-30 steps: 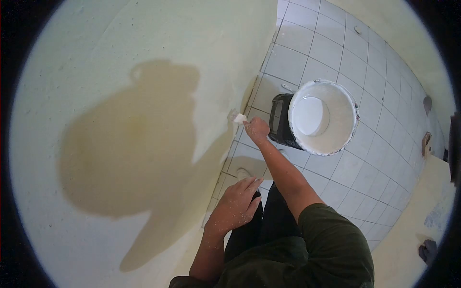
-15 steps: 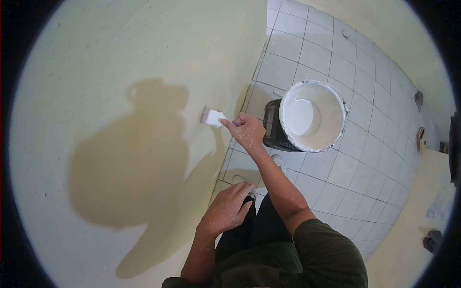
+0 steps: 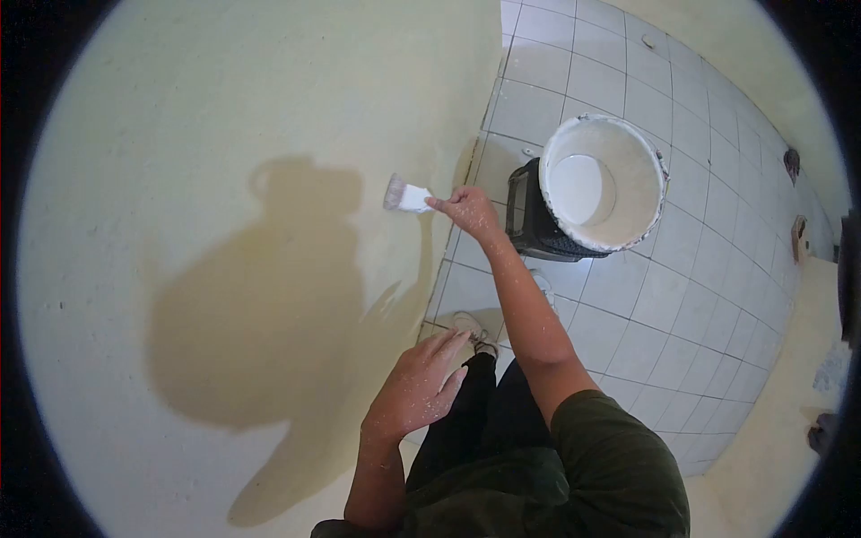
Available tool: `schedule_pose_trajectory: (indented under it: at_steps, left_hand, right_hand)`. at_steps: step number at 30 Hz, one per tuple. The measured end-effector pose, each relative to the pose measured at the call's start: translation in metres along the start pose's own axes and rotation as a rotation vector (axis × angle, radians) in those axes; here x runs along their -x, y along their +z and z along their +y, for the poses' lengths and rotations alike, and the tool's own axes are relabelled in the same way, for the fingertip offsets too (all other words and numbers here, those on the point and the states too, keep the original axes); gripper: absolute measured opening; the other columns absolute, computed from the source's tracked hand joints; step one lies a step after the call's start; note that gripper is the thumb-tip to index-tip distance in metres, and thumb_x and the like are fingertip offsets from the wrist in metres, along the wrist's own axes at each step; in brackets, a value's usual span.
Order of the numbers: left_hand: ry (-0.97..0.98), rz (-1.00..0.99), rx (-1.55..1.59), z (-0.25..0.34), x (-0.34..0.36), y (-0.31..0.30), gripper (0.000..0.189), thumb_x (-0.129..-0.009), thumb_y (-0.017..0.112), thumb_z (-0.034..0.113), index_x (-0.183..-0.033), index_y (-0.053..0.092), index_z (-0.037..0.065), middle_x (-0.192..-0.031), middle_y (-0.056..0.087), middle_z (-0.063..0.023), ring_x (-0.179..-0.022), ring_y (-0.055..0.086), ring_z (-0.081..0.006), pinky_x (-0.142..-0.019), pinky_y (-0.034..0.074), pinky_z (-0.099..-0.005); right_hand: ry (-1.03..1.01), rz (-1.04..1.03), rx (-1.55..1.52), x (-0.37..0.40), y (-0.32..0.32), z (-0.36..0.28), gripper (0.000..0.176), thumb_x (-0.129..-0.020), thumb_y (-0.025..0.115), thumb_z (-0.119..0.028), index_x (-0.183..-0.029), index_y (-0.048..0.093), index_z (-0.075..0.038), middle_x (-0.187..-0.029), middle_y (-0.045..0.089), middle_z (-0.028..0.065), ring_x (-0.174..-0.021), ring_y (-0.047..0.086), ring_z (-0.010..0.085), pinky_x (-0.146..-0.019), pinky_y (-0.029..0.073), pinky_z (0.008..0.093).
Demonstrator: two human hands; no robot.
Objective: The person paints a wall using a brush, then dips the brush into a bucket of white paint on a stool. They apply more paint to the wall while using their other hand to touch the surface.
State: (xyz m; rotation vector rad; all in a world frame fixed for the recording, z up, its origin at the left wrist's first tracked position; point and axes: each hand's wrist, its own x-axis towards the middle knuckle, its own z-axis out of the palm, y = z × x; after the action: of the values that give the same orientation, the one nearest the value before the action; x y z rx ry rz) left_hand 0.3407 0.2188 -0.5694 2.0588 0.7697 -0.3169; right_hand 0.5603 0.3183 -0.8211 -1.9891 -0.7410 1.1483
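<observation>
Wall painting, stroke in progress: small white-bristled paintbrush (image 3: 405,196) on pale yellow plaster wall (image 3: 224,134).
My R hand (image 3: 468,211) grips the handle; L hand (image 3: 417,390) open, holds nothing. I judge next stroke needs steady pressure; round white paint bucket (image 3: 605,179) nr.

Single head-worn fisheye view, steeply down along the wall (image 3: 224,108) onto the tiled floor (image 3: 646,305)

The wall (image 3: 224,108) looks matt and faintly grainy. Floor tiles (image 3: 646,296) are smooth, slightly glossy. The bucket (image 3: 603,184) seems paint-crusted plastic.
</observation>
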Motion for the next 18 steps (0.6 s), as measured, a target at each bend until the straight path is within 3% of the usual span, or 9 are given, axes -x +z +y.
schedule_pose_trajectory:
  at_steps: [5, 11, 14, 18]
  left_hand:
    - [-0.047, -0.029, 0.016, -0.009, 0.011, 0.009, 0.053, -0.098, 0.061, 0.016, -0.148, 0.048, 0.001, -0.149, 0.052, -0.0246, -0.137, 0.049, -0.0427, -0.118, 0.038, -0.0478]
    - [-0.035, -0.007, 0.015, -0.015, 0.015, 0.011, 0.053, -0.099, 0.060, 0.017, -0.148, 0.048, 0.002, -0.149, 0.052, -0.0247, -0.138, 0.049, -0.0423, -0.118, 0.038, -0.0474]
    - [-0.008, 0.026, -0.012, -0.016, 0.014, 0.012, 0.051, -0.100, 0.059, 0.018, -0.147, 0.050, 0.001, -0.146, 0.054, -0.0252, -0.134, 0.051, -0.0425, -0.115, 0.040, -0.0476]
    - [-0.055, -0.045, 0.025, -0.017, 0.017, 0.012, 0.054, -0.099, 0.059, 0.019, -0.149, 0.047, 0.002, -0.151, 0.050, -0.0244, -0.140, 0.048, -0.0414, -0.119, 0.036, -0.0475]
  right_hand:
    - [0.128, 0.083, 0.179, -0.008, 0.012, 0.016, 0.051, -0.075, 0.083, -0.060, -0.080, 0.075, -0.011, -0.080, 0.073, 0.0131, -0.081, 0.073, 0.0326, -0.075, 0.055, 0.0458]
    - [-0.069, 0.385, 0.564, -0.026, 0.046, 0.069, 0.042, -0.081, 0.080, -0.052, -0.080, 0.073, -0.011, -0.083, 0.074, 0.0137, -0.081, 0.073, 0.0371, -0.070, 0.056, 0.0464]
    - [-0.037, 0.386, 0.516, -0.018, 0.044, 0.062, 0.043, -0.079, 0.081, -0.053, -0.081, 0.074, -0.011, -0.082, 0.074, 0.0139, -0.082, 0.073, 0.0366, -0.070, 0.056, 0.0457]
    - [0.001, 0.341, 0.329, 0.029, 0.016, -0.009, 0.045, -0.076, 0.081, -0.056, -0.078, 0.076, -0.011, -0.074, 0.073, 0.0117, -0.074, 0.073, 0.0330, -0.066, 0.055, 0.0449]
